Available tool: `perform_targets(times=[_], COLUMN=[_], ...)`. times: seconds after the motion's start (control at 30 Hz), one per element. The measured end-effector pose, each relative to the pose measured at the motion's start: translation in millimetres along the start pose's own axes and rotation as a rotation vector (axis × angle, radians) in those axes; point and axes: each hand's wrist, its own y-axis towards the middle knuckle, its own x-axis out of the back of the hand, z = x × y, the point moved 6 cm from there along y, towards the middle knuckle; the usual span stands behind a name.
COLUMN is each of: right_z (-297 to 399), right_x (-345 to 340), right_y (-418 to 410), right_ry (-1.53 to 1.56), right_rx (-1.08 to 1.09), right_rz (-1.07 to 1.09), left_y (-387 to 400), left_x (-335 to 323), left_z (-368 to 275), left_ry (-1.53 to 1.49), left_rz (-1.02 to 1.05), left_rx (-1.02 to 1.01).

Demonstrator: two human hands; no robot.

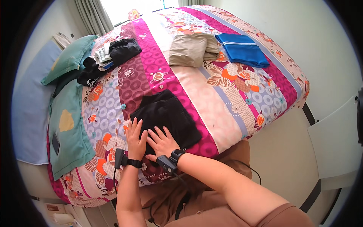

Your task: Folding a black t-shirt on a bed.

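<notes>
A folded black garment (170,113) lies on the patterned bedspread (227,124) close in front of me. My left hand (136,142) rests flat along its left edge, fingers pointing away from me. Beside it, my right hand (163,143) is pressed palm down on the near part of the cloth with its fingers spread. The two hands almost touch, and neither grips anything. Each wrist carries a strapped dark device with a cable. Part of the garment is hidden under my hands.
Folded beige clothing (188,51) and a folded blue garment (242,51) lie farther back. A pile of black and white clothes (113,56) sits far left near the green pillows (68,122). A phone-like dark object (56,144) rests on the nearer pillow.
</notes>
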Motion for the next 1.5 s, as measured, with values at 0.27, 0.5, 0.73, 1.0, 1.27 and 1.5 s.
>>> perform_targets(times=[0.27,0.5,0.73,1.0,1.27,1.5], right_z=[-3,1,0,-13,-82,-77], right_x=[-8,-16,-8,44,70,67], right_y=[3,3,-5,-54,-102,-95], right_ry=[-0.011,-0.029,0.008,0.039,-0.178,-0.169], right_rx=[-0.02,-0.011,-0.005,0.026,-0.107,-0.145], right_rz=[0.038,-0.027,-0.125,-0.309,-0.175,-0.097], left_y=[-26,-31,-33,-40,-74,-74], left_x=[-1,-10,-13,-3,10,8], left_z=[-21,-11,-10,-9,-32,-32], left_ry=[0.136,0.062,0.063,0.066,0.103,0.197], left_rz=[0.135,0.171,0.16,0.142,0.17,0.167], left_rx=[-0.064,-0.023,-0.029,-0.05,-0.078,-0.032])
